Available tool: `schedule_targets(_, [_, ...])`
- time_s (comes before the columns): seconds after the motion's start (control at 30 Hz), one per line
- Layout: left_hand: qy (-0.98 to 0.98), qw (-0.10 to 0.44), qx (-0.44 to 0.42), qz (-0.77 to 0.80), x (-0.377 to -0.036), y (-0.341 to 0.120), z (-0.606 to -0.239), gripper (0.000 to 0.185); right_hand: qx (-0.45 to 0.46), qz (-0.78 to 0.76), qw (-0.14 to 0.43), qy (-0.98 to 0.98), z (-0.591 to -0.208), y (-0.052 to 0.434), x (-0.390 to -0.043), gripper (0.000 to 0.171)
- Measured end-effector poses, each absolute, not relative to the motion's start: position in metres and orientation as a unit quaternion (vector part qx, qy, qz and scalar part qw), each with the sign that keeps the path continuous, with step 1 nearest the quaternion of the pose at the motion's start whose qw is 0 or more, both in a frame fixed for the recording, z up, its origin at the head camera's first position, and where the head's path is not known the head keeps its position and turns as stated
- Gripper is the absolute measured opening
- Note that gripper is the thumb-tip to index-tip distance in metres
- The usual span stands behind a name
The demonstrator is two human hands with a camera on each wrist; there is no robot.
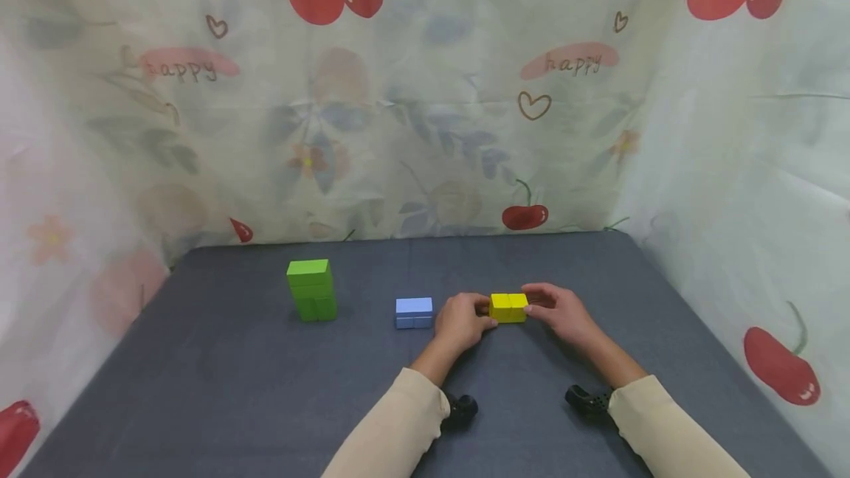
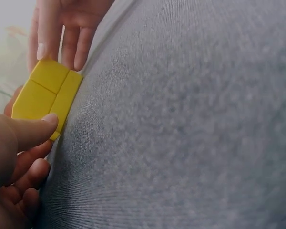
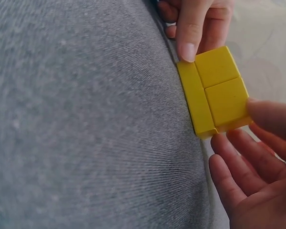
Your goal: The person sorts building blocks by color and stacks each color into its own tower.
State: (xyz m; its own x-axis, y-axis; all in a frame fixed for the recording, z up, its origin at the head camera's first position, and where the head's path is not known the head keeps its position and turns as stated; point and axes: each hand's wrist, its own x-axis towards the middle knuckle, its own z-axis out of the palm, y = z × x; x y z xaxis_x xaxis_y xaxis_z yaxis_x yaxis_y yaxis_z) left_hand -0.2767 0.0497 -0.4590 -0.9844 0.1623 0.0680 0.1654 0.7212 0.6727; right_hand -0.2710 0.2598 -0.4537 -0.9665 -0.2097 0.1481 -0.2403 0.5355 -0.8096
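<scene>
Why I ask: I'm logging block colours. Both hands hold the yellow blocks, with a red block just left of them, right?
Not red: the head view shows a blue block left of the yellow blocks, which the left hand and right hand hold.

Both arms wear long beige sleeves (image 1: 398,426) reaching the wrists, each with a small black camera mount (image 1: 587,400) strapped beneath (knobbly, rounded); both hands are bare.

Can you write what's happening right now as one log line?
left hand: touches yellow blocks | right hand: touches yellow blocks | blue block, green blocks: untouched
</scene>
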Motion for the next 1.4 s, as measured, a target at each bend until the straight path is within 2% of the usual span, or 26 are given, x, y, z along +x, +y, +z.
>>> schedule_targets(0.2, [-0.924, 0.001, -0.102, -0.369, -0.274, 0.050, -0.461, 0.046, 0.112, 0.469, 0.021, -0.876, -0.454, 0.262, -0.266, 0.049])
schedule_targets(0.43, [-0.907, -0.002, -0.128, -0.401, -0.266, 0.045, -0.459, 0.051, 0.063, 0.411, 0.066, -0.907, -0.455, 0.268, -0.247, 0.047])
schedule_targets(0.67, [-0.887, -0.014, -0.174, -0.427, -0.254, 0.032, -0.454, 0.052, 0.071, 0.377, 0.095, -0.919, -0.455, 0.270, -0.231, 0.047])
schedule_targets(1.03, [-0.878, -0.021, -0.205, -0.431, -0.233, -0.004, -0.445, 0.049, 0.090, 0.365, 0.095, -0.922, -0.457, 0.274, -0.220, 0.048])
schedule_targets(1.4, [-0.878, -0.008, -0.227, -0.421, -0.215, -0.047, -0.436, 0.045, 0.089, 0.372, 0.062, -0.922, -0.450, 0.271, -0.222, 0.051])
